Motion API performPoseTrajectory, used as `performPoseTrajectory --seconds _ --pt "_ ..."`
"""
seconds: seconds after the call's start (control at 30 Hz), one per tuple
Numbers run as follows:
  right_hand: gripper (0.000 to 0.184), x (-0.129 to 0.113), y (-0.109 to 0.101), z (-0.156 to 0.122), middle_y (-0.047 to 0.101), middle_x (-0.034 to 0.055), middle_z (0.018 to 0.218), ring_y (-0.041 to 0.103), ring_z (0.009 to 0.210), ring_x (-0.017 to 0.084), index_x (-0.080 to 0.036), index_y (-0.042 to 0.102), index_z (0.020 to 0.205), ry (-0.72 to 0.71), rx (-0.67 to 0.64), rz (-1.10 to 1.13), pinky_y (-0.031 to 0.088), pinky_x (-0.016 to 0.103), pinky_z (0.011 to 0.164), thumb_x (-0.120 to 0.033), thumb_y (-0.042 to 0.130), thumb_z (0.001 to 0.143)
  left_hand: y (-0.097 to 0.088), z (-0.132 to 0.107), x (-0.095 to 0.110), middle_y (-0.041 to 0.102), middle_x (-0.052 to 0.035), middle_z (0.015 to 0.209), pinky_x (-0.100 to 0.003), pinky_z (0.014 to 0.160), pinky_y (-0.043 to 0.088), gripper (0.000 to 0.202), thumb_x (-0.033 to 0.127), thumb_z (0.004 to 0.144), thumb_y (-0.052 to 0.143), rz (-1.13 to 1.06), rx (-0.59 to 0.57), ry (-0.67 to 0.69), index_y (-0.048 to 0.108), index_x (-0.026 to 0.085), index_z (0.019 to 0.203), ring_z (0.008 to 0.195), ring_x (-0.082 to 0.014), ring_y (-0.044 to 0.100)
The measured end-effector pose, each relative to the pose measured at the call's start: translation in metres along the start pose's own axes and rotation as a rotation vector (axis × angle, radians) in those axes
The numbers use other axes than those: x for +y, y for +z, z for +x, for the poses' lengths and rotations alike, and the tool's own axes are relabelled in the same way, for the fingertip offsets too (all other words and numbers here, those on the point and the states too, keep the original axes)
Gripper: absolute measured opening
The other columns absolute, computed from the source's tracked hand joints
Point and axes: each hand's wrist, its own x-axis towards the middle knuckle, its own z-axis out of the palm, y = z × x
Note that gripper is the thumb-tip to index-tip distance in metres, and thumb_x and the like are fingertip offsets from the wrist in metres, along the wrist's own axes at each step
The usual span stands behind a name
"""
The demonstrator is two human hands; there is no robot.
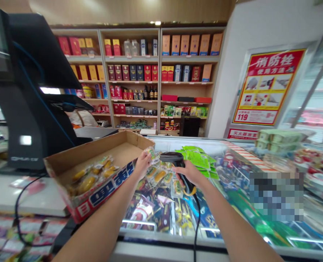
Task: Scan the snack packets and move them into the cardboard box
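Observation:
My left hand (142,163) pinches a small clear-wrapped snack packet (151,153) just past the right end of an open cardboard box (139,140). My right hand (187,171) is wrapped round the handle of a black barcode scanner (172,157), its head turned toward the packet. A cable hangs from the scanner's base. Below both hands, several wrapped yellow snacks (159,177) lie on the glass top of a chest freezer. Inside the box sit more wrapped yellow snacks (90,178). Bright green packets (199,159) lie just beyond my right hand.
A black checkout terminal (33,102) towers at the left on a white counter (3,194). The chest freezer (139,233) holds many ice-cream packs under its glass. Egg cartons (277,140) are stacked at the right. Shelves (160,72) of boxed goods line the back wall.

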Motion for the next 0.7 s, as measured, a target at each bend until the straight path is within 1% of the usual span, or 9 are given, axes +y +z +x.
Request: performPoseTrajectory --seconds 0.07,0.13,0.23,0.3,0.37,0.5,0.7 --pt "0.03 0.002 -0.0004 0.0002 0.055 -0.0012 0.042 0.046 0.03 0.011 -0.019 0.052 0.058 0.006 -0.01 -0.044 0.038 0.023 0.031 -0.04 0.072 0.067 -0.0059 0.0029 -0.0038 0.06 0.0044 0.068 -0.023 0.06 0.051 0.044 0.042 0.06 0.082 0.007 -0.034 0.021 0.054 0.019 0.086 0.059 -0.0094 0.057" --pt "0.029 0.0028 0.0003 -0.0002 0.055 -0.0008 0.042 0.045 0.029 0.011 -0.019 0.052 0.058 0.002 -0.011 -0.064 0.038 0.023 0.031 -0.039 0.07 0.069 -0.0081 0.0031 -0.0036 0.063 0.003 0.073 -0.025 0.063 0.052 0.049 0.045 0.059 0.081 0.012 -0.058 0.043 0.055 0.02 0.091 0.062 -0.0104 0.059" --pt "0.026 0.0015 0.0031 -0.002 0.054 -0.0016 0.04 0.045 0.029 0.012 -0.02 0.053 0.059 0.001 -0.007 -0.072 0.038 0.023 0.031 -0.036 0.07 0.069 -0.0068 0.0015 -0.0017 0.065 0.001 0.078 -0.026 0.063 0.053 0.053 0.048 0.06 0.081 0.037 -0.066 0.042 0.055 0.02 0.096 0.068 -0.0128 0.063" --pt "0.024 0.0002 0.0054 -0.0033 0.053 -0.0023 0.039 0.045 0.029 0.011 -0.02 0.053 0.059 0.006 -0.013 -0.069 0.037 0.022 0.031 -0.035 0.07 0.068 -0.005 0.0005 -0.0014 0.065 0.0007 0.078 -0.025 0.061 0.053 0.057 0.05 0.059 0.081 0.047 -0.069 0.024 0.055 0.02 0.099 0.069 -0.0137 0.063" --pt "0.024 -0.0006 0.0071 -0.0042 0.052 -0.0027 0.039 0.044 0.028 0.011 -0.02 0.053 0.058 0.019 -0.015 -0.065 0.037 0.022 0.031 -0.035 0.071 0.067 -0.0036 0.0 -0.002 0.063 0.0013 0.076 -0.024 0.06 0.052 0.059 0.051 0.057 0.083 0.044 -0.065 0.01 0.056 0.019 0.099 0.067 -0.0129 0.062" --pt "0.025 0.0012 0.0072 -0.0043 0.052 -0.0019 0.038 0.044 0.028 0.011 -0.019 0.053 0.055 0.031 -0.033 -0.079 0.038 0.023 0.032 -0.034 0.067 0.07 -0.0023 0.0006 -0.004 0.06 0.003 0.072 -0.023 0.06 0.052 0.055 0.048 0.057 0.083 0.03 -0.058 0.034 0.058 0.018 0.095 0.064 -0.0101 0.059" --pt "0.019 0.0066 0.0049 -0.0024 0.053 -0.0026 0.038 0.044 0.028 0.011 -0.019 0.054 0.06 0.034 -0.062 -0.085 0.04 0.022 0.034 -0.031 0.064 0.071 -0.0015 0.0008 -0.0032 0.059 0.0035 0.071 -0.023 0.059 0.053 0.053 0.047 0.057 0.084 -0.007 -0.044 0.015 0.057 0.018 0.093 0.063 -0.0101 0.059"
